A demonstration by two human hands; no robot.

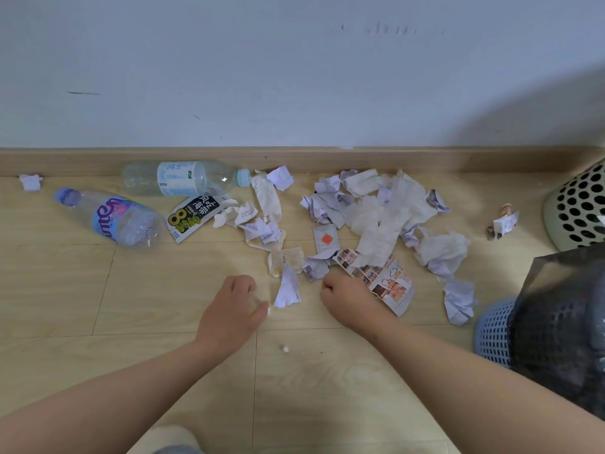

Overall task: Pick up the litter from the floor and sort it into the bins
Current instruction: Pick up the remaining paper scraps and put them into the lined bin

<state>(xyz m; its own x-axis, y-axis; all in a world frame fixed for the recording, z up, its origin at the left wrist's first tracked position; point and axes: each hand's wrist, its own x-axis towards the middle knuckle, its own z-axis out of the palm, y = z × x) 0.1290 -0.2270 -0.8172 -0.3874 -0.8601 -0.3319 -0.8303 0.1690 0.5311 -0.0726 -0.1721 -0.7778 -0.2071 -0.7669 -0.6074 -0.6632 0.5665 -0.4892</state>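
1. Litter is all on the pale wood-plank floor (157, 290), mostly along the skirting board (327, 158).
2. Bottles, 2, both lying on their sides at the left: clear plastic bottle with purple-blue label (111, 217), and clear plastic bottle with white label and light-blue cap (183, 178) behind it against the skirting.
3. Flat packets, 3: black-and-white snack packet (193, 216) just beside both bottles, white sachet with an orange square (325, 239) mid-pile, and a printed photo leaflet (389, 286) at the near right edge of the pile.
4. Heap of crumpled white paper and tissue (383, 217): pieces overlap, so no reliable count.
5. Strays, 4: a paper wad far left (30, 182), a small rolled wrapper (504, 222) near the green bin, a folded white paper scrap (288, 290) between the hands, and a tiny white pellet (285, 348) nearer the camera.
6. Bins, 2, right edge: pale green perforated plastic basket (576, 211) and a blue mesh plastic basket (494, 332) lined with a black bag (563, 322).
7. Left hand (232, 309): palm down, fingers curled, a white speck at the thumb tip. Pinched or only touching, cannot tell.
8. Right hand (347, 299): knuckles up, fingers curled under, over the leaflet's near-left edge. Any grasp is hidden; cannot tell.
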